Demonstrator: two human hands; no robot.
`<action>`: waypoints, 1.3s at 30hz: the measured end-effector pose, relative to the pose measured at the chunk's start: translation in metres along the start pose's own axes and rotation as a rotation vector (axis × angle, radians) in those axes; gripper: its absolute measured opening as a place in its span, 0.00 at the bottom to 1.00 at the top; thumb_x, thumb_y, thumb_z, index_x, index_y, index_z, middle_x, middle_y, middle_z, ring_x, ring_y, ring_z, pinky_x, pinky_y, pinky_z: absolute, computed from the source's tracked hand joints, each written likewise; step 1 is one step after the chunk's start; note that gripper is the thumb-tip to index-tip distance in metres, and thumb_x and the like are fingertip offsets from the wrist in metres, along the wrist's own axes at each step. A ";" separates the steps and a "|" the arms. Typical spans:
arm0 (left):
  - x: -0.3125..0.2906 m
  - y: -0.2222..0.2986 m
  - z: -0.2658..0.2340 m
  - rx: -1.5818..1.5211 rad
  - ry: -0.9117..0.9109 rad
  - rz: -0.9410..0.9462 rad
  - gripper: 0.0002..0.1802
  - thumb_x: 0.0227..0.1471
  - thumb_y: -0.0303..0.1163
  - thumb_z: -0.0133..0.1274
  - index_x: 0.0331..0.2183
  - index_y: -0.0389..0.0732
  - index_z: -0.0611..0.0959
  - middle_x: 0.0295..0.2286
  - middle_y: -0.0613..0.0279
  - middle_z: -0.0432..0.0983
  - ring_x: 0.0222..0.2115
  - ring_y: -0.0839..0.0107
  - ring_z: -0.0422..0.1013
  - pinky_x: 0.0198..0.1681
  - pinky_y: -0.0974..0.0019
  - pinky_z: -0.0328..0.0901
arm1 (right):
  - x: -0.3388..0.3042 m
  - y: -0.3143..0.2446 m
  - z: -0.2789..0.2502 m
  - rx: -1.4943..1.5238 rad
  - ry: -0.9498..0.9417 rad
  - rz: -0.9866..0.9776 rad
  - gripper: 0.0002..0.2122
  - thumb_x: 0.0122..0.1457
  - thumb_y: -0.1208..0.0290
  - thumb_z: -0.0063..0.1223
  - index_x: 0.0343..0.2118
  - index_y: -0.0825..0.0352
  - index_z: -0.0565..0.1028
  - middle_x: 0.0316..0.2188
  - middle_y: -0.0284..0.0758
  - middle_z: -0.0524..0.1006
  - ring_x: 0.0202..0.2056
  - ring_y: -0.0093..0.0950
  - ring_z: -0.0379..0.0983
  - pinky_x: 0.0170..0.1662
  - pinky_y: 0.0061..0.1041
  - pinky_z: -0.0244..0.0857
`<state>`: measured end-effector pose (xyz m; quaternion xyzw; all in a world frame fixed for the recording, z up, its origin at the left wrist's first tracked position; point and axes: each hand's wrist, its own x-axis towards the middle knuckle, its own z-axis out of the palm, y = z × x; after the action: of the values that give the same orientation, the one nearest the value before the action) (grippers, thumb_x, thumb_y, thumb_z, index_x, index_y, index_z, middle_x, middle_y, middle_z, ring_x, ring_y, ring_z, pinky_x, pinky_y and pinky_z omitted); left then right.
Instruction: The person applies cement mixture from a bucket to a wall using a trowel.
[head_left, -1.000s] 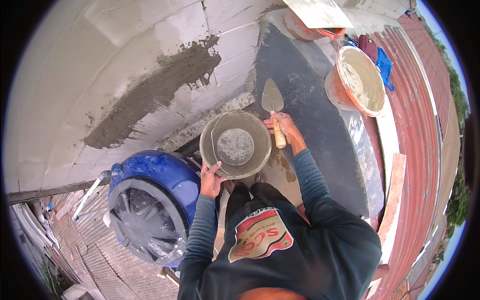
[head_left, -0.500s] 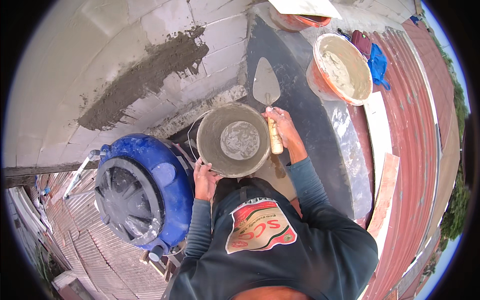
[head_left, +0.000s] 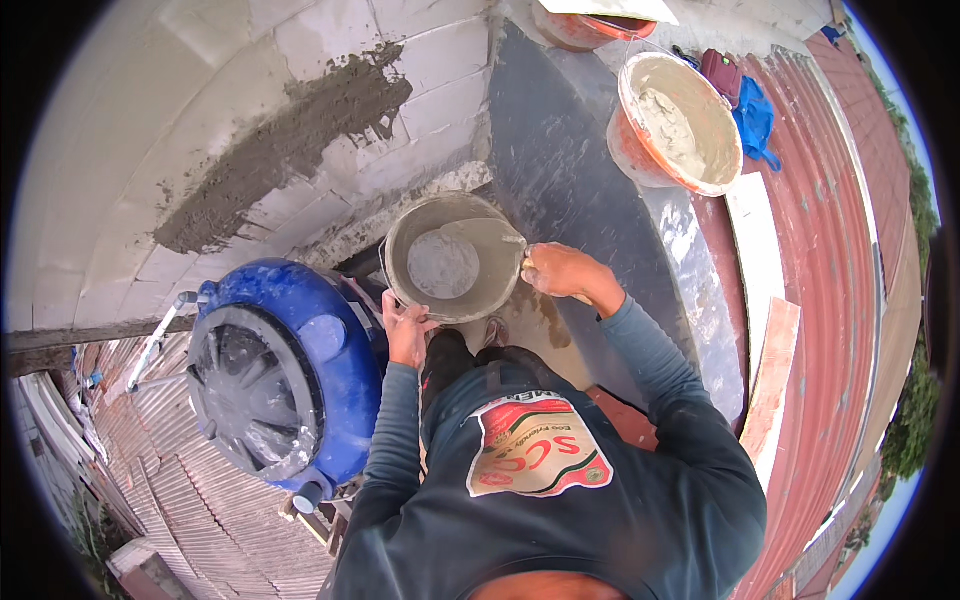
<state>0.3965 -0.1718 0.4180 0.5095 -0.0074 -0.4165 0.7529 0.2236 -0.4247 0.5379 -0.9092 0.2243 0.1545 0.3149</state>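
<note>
My left hand point(head_left: 407, 328) grips the near rim of a grey bucket point(head_left: 492, 292), which tilts so that I look into it. Wet grey mortar point(head_left: 437, 268) lies in its bottom. Wrapped round the handle of a pointed trowel point(head_left: 484, 240), my right hand point(head_left: 567, 272) is at the bucket's right rim. The trowel's blade reaches over the rim into the bucket, its tip near the mortar. Most of the handle is hidden by my fingers. A dark patch of fresh mortar point(head_left: 290, 150) covers part of the pale block wall point(head_left: 440, 60) ahead on the left.
A blue tank point(head_left: 345, 350) with a black lid stands close on my left. At the far right an orange bucket point(head_left: 625, 150) holds more mortar, beside a blue bag point(head_left: 755, 120). A dark slab point(head_left: 560, 150) runs ahead; red corrugated roofing point(head_left: 830, 250) lies to the right.
The trowel has swung from pointing ahead, outside the bucket, to lying left across its rim with the blade inside. The bucket has shifted slightly left and away, still held by my left hand.
</note>
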 end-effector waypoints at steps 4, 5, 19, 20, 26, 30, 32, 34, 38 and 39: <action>0.009 0.009 0.005 0.088 0.006 -0.011 0.21 0.49 0.14 0.44 0.44 0.47 0.68 0.31 0.64 0.74 0.27 0.75 0.74 0.23 0.65 0.75 | 0.092 -0.029 0.049 -0.302 0.085 -0.034 0.08 0.54 0.72 0.54 0.31 0.70 0.81 0.33 0.48 0.81 0.38 0.46 0.80 0.39 0.41 0.73; 0.014 0.010 0.004 0.105 -0.001 -0.020 0.21 0.49 0.14 0.44 0.44 0.47 0.68 0.31 0.64 0.74 0.26 0.75 0.74 0.23 0.65 0.75 | 0.107 -0.043 0.061 -0.352 0.150 -0.104 0.07 0.53 0.72 0.54 0.31 0.69 0.81 0.32 0.46 0.82 0.38 0.44 0.80 0.39 0.39 0.74; 0.061 0.062 -0.010 0.166 0.049 0.049 0.22 0.45 0.13 0.48 0.43 0.41 0.70 0.37 0.64 0.76 0.30 0.79 0.72 0.25 0.76 0.69 | 0.172 -0.047 0.059 -0.596 0.133 -0.151 0.09 0.54 0.71 0.53 0.36 0.65 0.82 0.34 0.43 0.82 0.35 0.40 0.81 0.36 0.39 0.75; 0.064 0.066 -0.007 0.188 0.048 0.068 0.22 0.45 0.13 0.49 0.43 0.41 0.70 0.38 0.64 0.76 0.30 0.80 0.72 0.25 0.77 0.69 | 0.179 -0.053 0.060 -0.635 0.119 -0.170 0.10 0.54 0.71 0.53 0.37 0.65 0.82 0.34 0.43 0.82 0.35 0.40 0.81 0.36 0.39 0.75; 0.074 0.073 -0.010 0.225 0.032 0.133 0.23 0.44 0.13 0.49 0.44 0.41 0.70 0.38 0.66 0.75 0.32 0.81 0.70 0.28 0.78 0.65 | 0.225 -0.057 -0.004 -0.478 -0.238 0.016 0.08 0.55 0.72 0.55 0.36 0.68 0.80 0.30 0.44 0.81 0.29 0.38 0.80 0.32 0.37 0.74; 0.069 0.083 -0.007 0.216 -0.006 0.177 0.23 0.45 0.13 0.49 0.44 0.40 0.71 0.38 0.65 0.74 0.32 0.80 0.70 0.31 0.76 0.66 | 0.230 -0.038 -0.060 0.052 -0.635 0.343 0.10 0.59 0.66 0.56 0.32 0.71 0.78 0.21 0.38 0.76 0.20 0.31 0.73 0.23 0.33 0.69; 0.069 0.084 -0.010 0.202 -0.024 0.165 0.23 0.45 0.12 0.49 0.45 0.39 0.70 0.39 0.64 0.74 0.32 0.79 0.70 0.32 0.74 0.67 | 0.218 -0.012 -0.063 0.275 -0.695 0.349 0.13 0.60 0.63 0.57 0.30 0.70 0.77 0.18 0.34 0.73 0.17 0.28 0.69 0.20 0.29 0.66; 0.067 0.086 -0.012 0.191 -0.029 0.156 0.23 0.45 0.12 0.50 0.45 0.38 0.70 0.39 0.63 0.74 0.33 0.78 0.70 0.33 0.73 0.67 | 0.202 0.001 -0.044 0.532 -0.714 0.360 0.14 0.60 0.60 0.58 0.30 0.69 0.77 0.18 0.34 0.73 0.16 0.25 0.69 0.19 0.26 0.64; 0.068 0.091 -0.011 0.255 -0.040 0.191 0.23 0.46 0.13 0.51 0.46 0.39 0.70 0.38 0.63 0.74 0.32 0.78 0.71 0.32 0.74 0.68 | 0.169 0.008 0.018 0.948 -0.602 0.347 0.16 0.61 0.57 0.60 0.31 0.69 0.77 0.18 0.32 0.73 0.16 0.19 0.67 0.16 0.20 0.60; 0.071 0.093 -0.013 0.294 -0.044 0.219 0.23 0.46 0.13 0.51 0.45 0.39 0.70 0.38 0.63 0.74 0.32 0.78 0.71 0.31 0.74 0.68 | 0.160 0.001 0.027 1.072 -0.592 0.318 0.16 0.61 0.57 0.59 0.31 0.69 0.77 0.18 0.32 0.73 0.16 0.19 0.67 0.16 0.19 0.60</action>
<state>0.5061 -0.1946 0.4540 0.6010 -0.1401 -0.3375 0.7108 0.3557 -0.4584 0.4496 -0.4994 0.3063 0.3104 0.7486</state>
